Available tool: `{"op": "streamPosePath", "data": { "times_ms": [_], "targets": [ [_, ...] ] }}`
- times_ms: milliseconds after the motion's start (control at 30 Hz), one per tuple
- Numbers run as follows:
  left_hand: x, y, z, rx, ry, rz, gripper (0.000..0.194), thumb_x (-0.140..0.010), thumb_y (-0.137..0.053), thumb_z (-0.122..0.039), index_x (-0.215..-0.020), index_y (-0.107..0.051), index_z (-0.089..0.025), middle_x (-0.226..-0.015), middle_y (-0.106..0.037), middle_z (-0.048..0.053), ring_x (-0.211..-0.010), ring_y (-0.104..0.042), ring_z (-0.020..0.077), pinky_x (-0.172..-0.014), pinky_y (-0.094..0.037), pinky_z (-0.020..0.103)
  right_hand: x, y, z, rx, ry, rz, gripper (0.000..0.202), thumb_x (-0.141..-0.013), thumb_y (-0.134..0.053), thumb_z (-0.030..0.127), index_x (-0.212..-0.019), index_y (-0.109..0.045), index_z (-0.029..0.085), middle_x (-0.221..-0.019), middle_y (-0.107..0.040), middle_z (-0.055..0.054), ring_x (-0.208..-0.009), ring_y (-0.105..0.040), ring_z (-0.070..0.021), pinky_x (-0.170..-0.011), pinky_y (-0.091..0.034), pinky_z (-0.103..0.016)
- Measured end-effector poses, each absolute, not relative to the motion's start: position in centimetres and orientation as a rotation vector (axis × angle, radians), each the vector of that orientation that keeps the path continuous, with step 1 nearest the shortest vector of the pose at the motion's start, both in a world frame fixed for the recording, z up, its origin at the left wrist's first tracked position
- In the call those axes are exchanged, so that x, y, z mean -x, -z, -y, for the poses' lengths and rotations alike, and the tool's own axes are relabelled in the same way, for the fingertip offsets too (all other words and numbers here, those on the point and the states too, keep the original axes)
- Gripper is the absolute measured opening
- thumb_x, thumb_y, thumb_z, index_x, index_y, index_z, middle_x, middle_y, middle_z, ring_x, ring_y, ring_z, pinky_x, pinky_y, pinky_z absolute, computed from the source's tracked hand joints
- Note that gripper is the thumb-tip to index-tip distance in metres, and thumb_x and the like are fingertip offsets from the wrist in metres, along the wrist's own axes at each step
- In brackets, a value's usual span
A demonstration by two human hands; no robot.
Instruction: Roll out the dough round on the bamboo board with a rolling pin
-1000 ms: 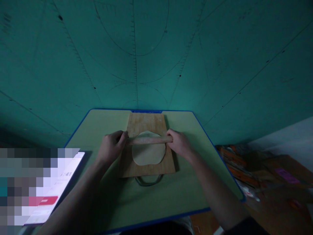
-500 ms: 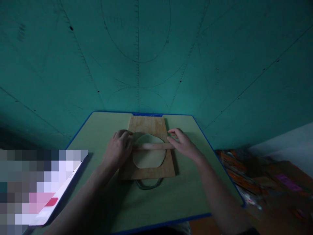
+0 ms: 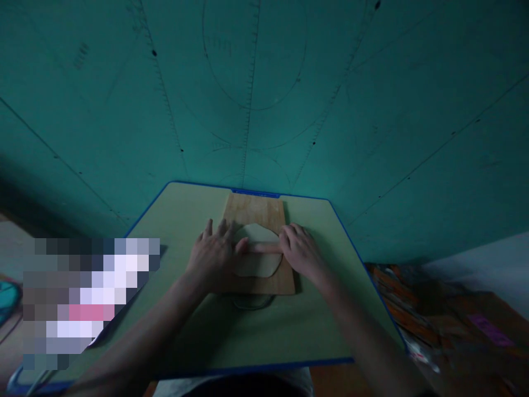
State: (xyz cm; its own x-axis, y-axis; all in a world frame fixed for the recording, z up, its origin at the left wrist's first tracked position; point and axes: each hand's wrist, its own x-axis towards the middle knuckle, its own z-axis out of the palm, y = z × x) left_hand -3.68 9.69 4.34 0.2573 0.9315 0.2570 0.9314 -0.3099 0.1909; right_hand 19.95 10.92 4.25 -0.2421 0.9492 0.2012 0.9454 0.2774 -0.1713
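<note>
A wooden rolling pin (image 3: 264, 247) lies crosswise over a flat, pale round of dough (image 3: 258, 267). The dough rests on a wooden cutting board (image 3: 254, 285). My left hand (image 3: 212, 251) is over the pin's left end, its fingers spread and stretched forward, with the thumb along the pin. At the other end, my right hand (image 3: 301, 247) curls its fingers over the pin. Both ends of the pin are hidden under my hands.
The board lies on a pale table (image 3: 326, 325) with a blue edge, against a green wall (image 3: 268, 127). A handle loop (image 3: 254, 305) shows at the board's near edge. A blurred-out object (image 3: 93, 298) is at the left; cardboard items (image 3: 458, 314) lie right.
My right hand has closed over the pin's right end, where its fingers were raised before. My left hand has spread its fingers. The whole view has shifted and tilted slightly.
</note>
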Motion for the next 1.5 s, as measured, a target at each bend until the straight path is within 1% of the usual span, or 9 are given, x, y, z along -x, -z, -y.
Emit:
{"op": "streamPosePath", "data": {
  "times_ms": [233,367,467,567,700,900,1100,1300,1500],
  "targets": [
    [4.6,-4.0,-4.2,-2.626,-0.391,-1.898,0.072,-0.101,-0.031,-0.058,-0.148,-0.045,-0.004,-0.155,-0.046,0.023,-0.148,-0.032,0.0445,-0.114,-0.036,0.06,-20.5,-4.5,-5.4,1.727,-0.17,2.379,0.055,-0.106,-0.028,0.04,-0.149,-0.049,0.013,-0.154,-0.048,-0.019,-0.138,-0.051,-0.033,-0.106,-0.047,-0.05],
    [3.9,-4.5,-6.1,-2.591,-0.315,-1.943,0.071,-0.102,-0.028,-0.055,-0.148,-0.045,-0.003,-0.154,-0.046,0.025,-0.148,-0.031,0.0455,-0.114,-0.034,0.062,-20.6,-4.3,-7.1,1.665,-0.17,2.391,0.056,-0.106,-0.025,0.038,-0.149,-0.049,0.011,-0.155,-0.048,-0.017,-0.147,-0.039,-0.0298,-0.119,-0.035,-0.05],
    [2.6,-5.2,-10.2,-2.481,-0.256,-1.996,0.069,-0.102,-0.026,-0.052,-0.137,-0.056,-0.001,-0.142,-0.057,0.029,-0.143,-0.039,0.0478,-0.108,-0.039,0.064,-20.4,-4.1,-11.2,1.719,-0.149,2.33,0.054,-0.105,-0.03,0.037,-0.145,-0.054,0.012,-0.156,-0.047,-0.017,-0.151,-0.032,-0.0312,-0.123,-0.026,-0.053],
    [1.6,-5.5,-14.4,-2.4,-0.257,-1.997,0.062,-0.102,-0.027,-0.046,-0.13,-0.064,-0.005,-0.14,-0.058,0.029,-0.142,-0.042,0.0469,-0.108,-0.038,0.064,-20.0,-4.2,-15.5,1.853,-0.208,2.227,0.053,-0.102,-0.039,0.036,-0.148,-0.051,0.014,-0.162,-0.037,-0.017,-0.151,-0.031,-0.0355,-0.122,-0.026,-0.057],
    [1.4,-5.3,-17.2,-2.432,-0.329,-1.899,0.057,-0.101,-0.03,-0.045,-0.139,-0.058,-0.013,-0.147,-0.055,0.022,-0.144,-0.041,0.0409,-0.111,-0.036,0.062,-19.8,-4.5,-18.2,1.859,-0.216,2.207,0.052,-0.098,-0.043,0.029,-0.148,-0.05,0.015,-0.165,-0.031,-0.017,-0.15,-0.032,-0.0358,-0.121,-0.027,-0.056],
    [2.4,-4.7,-12.0,-2.661,-0.395,-1.761,0.061,-0.103,-0.025,-0.038,-0.145,-0.047,0.001,-0.149,-0.05,0.028,-0.145,-0.04,0.039,-0.116,-0.035,0.057,-19.9,-4.6,-13.2,1.746,-0.167,2.326,0.055,-0.102,-0.035,0.034,-0.15,-0.048,0.01,-0.163,-0.033,-0.021,-0.15,-0.033,-0.0356,-0.12,-0.028,-0.054],
    [2.9,-4.4,-7.0,-2.767,-0.369,-1.719,0.073,-0.102,-0.027,-0.054,-0.147,-0.043,0.0,-0.15,-0.048,0.029,-0.145,-0.039,0.0415,-0.116,-0.035,0.057,-19.7,-5.1,-8.0,1.64,-0.111,2.408,0.054,-0.104,-0.031,0.037,-0.15,-0.048,0.015,-0.158,-0.044,-0.015,-0.148,-0.035,-0.0314,-0.122,-0.024,-0.054],
    [1.4,-4.5,-13.8,-2.593,-0.419,-1.742,0.057,-0.103,-0.027,-0.045,-0.14,-0.053,-0.01,-0.146,-0.056,0.022,-0.144,-0.043,0.0372,-0.114,-0.036,0.056,-18.8,-4.9,-14.4,1.738,-0.106,2.323,0.052,-0.103,-0.036,0.038,-0.146,-0.054,0.016,-0.161,-0.04,-0.016,-0.147,-0.038,-0.0341,-0.121,-0.024,-0.055],
    [0.8,-5.4,-17.1,-2.488,-0.397,-1.764,0.056,-0.102,-0.031,-0.046,-0.141,-0.053,-0.012,-0.147,-0.055,0.022,-0.145,-0.041,0.0371,-0.113,-0.036,0.056,-18.1,-5.5,-17.9,1.794,-0.168,2.279,0.05,-0.103,-0.041,0.034,-0.146,-0.052,0.014,-0.164,-0.031,-0.018,-0.148,-0.036,-0.0338,-0.12,-0.029,-0.051]
  ]
}}
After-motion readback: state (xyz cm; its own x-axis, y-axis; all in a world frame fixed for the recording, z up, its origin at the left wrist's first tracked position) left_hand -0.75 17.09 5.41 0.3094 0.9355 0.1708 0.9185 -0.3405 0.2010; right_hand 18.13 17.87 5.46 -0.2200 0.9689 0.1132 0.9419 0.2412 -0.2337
